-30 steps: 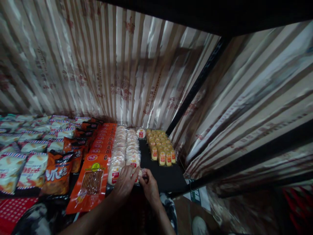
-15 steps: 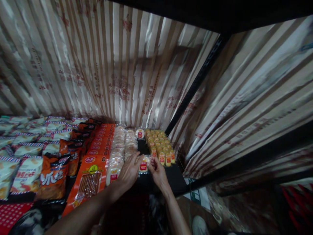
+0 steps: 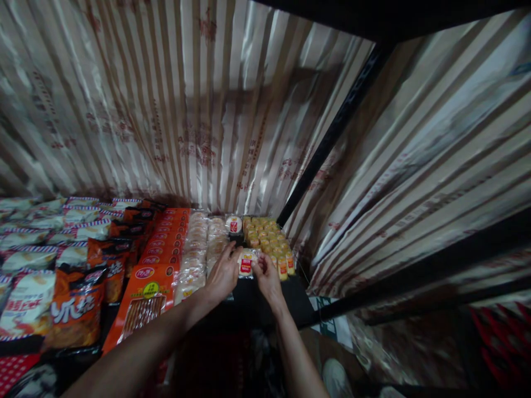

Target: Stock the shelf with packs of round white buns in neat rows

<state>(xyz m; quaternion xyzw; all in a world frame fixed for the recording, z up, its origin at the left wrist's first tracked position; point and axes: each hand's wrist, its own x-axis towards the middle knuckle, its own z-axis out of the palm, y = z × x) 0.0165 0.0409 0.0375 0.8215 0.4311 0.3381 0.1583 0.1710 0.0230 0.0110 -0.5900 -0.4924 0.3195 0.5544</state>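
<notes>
Between my two hands is a small snack pack (image 3: pixel 246 265) in clear wrap with a red and white label. My left hand (image 3: pixel 224 272) is closed on its left edge, and the fingers of my right hand (image 3: pixel 267 275) pinch its right edge. The pack is held above the dark shelf, in the gap between two kinds of goods. Left of that gap run rows of clear-wrapped round snacks (image 3: pixel 194 243); right of it stand small yellow packs (image 3: pixel 269 235) in rows. One similar round pack (image 3: pixel 234 224) with a red label sits at the back of the gap.
Orange flat packs (image 3: pixel 143 273) overlap in a row to the left, beside orange-black bags (image 3: pixel 78 307) and white bags (image 3: pixel 29 307). Striped, shiny sheeting (image 3: pixel 207 110) hangs behind. A black post (image 3: pixel 332 138) slants up at the back right corner. Red crates (image 3: pixel 504 342) show at lower right.
Both hands have moved the snack pack a little farther back over the shelf, and more of its label shows. The whole view has shifted slightly.
</notes>
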